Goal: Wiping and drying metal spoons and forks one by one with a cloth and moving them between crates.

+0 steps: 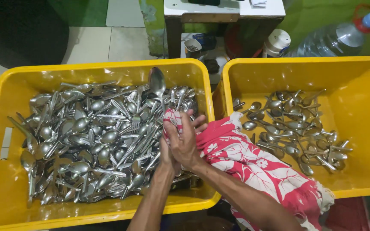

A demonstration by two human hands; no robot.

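My right hand [186,137] and my left hand [166,157] are clasped together over the right edge of the left yellow crate [99,68]. Between them they hold a metal spoon [156,81] upright, its bowl sticking up above my fingers. A red and white floral cloth [253,164] is wrapped around the spoon's handle and pressed by my right hand. The cloth trails right over the rim of the right yellow crate [305,60]. My left hand is mostly hidden behind the right. The left crate holds a dense pile of spoons and forks [91,141]. A smaller heap of spoons [292,128] lies in the right crate.
Behind the crates stand a large clear water bottle with a blue cap [335,38], a white lidded jar [277,42], a small cup [192,46] and a low table [223,12]. Pale floor tiles [120,42] show at the top left.
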